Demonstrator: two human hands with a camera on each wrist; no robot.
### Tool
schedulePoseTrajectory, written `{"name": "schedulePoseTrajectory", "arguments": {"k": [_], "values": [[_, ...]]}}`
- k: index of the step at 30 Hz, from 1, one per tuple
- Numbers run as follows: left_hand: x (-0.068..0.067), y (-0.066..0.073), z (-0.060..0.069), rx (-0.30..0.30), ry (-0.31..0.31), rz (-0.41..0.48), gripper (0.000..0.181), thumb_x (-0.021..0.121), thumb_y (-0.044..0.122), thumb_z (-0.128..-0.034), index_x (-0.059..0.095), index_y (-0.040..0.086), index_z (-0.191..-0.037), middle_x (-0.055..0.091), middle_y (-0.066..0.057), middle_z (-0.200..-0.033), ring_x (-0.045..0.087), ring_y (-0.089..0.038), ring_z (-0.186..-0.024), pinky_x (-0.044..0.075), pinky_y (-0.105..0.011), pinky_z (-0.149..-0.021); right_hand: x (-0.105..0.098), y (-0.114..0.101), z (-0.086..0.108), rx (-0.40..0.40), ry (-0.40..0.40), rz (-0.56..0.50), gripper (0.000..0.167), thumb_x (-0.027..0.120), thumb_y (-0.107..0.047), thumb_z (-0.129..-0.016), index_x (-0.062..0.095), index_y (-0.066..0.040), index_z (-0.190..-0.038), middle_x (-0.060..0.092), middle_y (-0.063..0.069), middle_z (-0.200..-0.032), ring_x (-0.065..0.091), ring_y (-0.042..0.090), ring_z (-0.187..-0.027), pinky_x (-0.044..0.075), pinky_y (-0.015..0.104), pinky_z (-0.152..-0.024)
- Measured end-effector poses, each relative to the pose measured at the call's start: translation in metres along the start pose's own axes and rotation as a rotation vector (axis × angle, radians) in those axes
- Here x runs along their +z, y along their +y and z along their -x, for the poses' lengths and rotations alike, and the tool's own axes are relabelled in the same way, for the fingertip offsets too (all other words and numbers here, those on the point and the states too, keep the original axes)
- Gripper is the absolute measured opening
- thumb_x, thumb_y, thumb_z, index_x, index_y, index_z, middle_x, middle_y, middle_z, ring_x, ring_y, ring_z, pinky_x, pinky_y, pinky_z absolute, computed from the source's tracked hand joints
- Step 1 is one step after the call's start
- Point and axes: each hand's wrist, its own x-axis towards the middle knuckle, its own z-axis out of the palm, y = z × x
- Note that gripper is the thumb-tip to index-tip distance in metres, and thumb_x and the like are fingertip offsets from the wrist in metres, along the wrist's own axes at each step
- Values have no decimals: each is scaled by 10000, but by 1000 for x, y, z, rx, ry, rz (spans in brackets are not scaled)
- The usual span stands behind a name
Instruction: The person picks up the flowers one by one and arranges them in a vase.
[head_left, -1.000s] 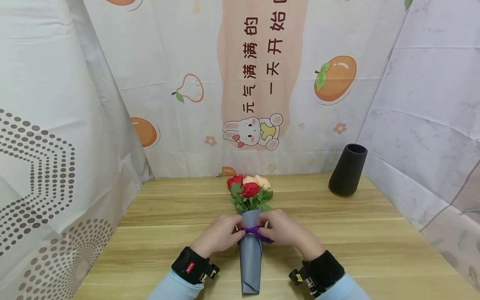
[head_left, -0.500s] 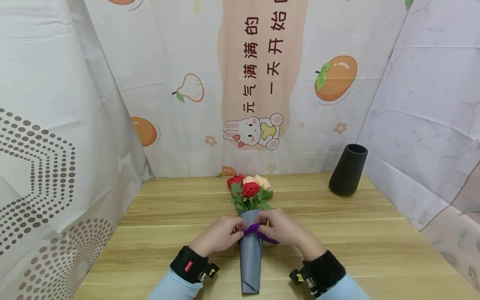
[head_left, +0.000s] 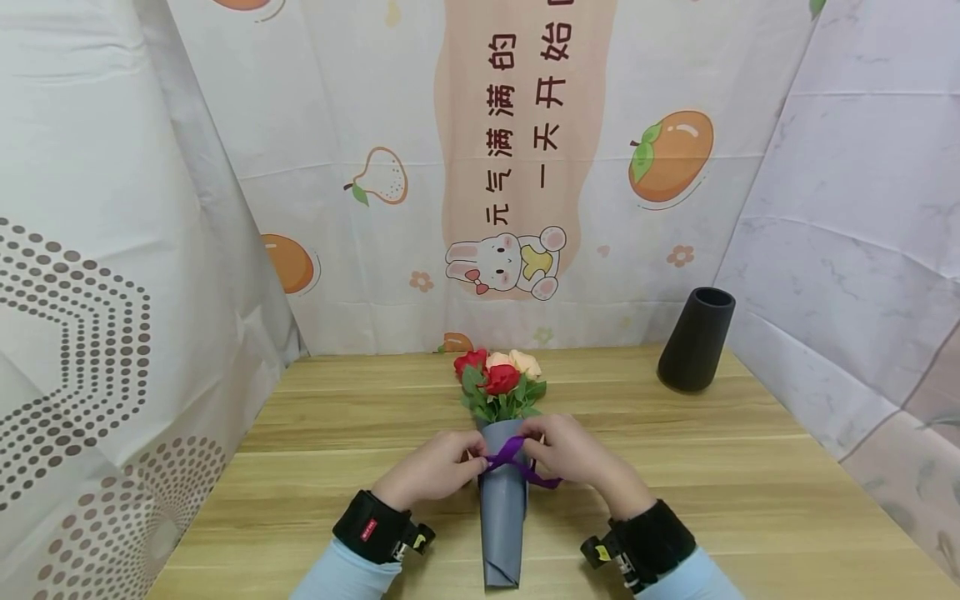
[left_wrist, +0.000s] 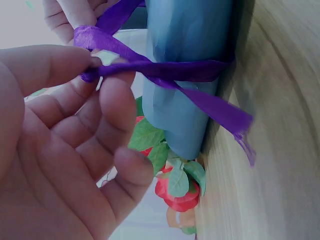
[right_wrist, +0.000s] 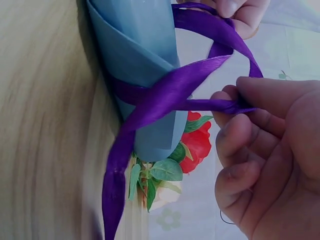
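Head cam's got my left hand [head_left: 431, 475] and right hand [head_left: 576, 458] both pinching the purple ribbon [head_left: 507, 452] looped round the bouquet [head_left: 501, 512], laid flat on the surface [head_left: 337, 417], probably so neither's stuck steadying it.

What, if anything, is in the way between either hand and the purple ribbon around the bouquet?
Nothing visible. The left hand and right hand each pinch the purple ribbon over the gray wrapping. The black vase stands off to the right, toward the back of the table, clear of both hands.
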Motion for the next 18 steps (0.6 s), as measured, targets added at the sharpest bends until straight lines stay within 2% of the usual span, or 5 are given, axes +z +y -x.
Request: {"name": "schedulePoseTrajectory", "arguments": {"k": [3, 7, 12, 18], "values": [[0, 0, 1, -1, -10, 104, 86, 596, 157, -1026, 660, 161, -969, 655, -152, -777, 502, -79, -542, 386, -234, -463, -2, -1, 0, 15, 8, -19, 142, 610, -60, -978, 732, -129, -1001, 657, 21, -777, 476, 45, -482, 395, 232, -440], [-3, 0, 2, 4, 0, 172, 56, 592, 119, -1012, 647, 117, -1008, 643, -115, -806, 513, -91, -598, 395, -234, -499, -4, -1, 1, 29, 13, -49, 137, 616, -66, -987, 738, -113, -1028, 667, 37, -797, 498, 67, -492, 426, 253, -445], [-9, -1, 3, 12, 23, 159, 100, 584, 90, -995, 654, 61, -1060, 663, -73, -855, 553, -112, -689, 431, -251, -581, -10, 1, 2, 25, 28, -67, 139, 630, -55, -964, 747, -120, -1000, 666, -18, -805, 501, 84, -527, 430, 254, -480], [-18, -6, 6, 39, 50, 86, 107, 626, 123, -987, 682, 55, -1047, 639, 16, -827, 551, -112, -733, 443, -264, -637, -19, 8, 3, 34, 78, -38, 133, 644, -39, -958, 745, -124, -945, 661, -57, -781, 552, 122, -629, 419, 251, -538]]}}
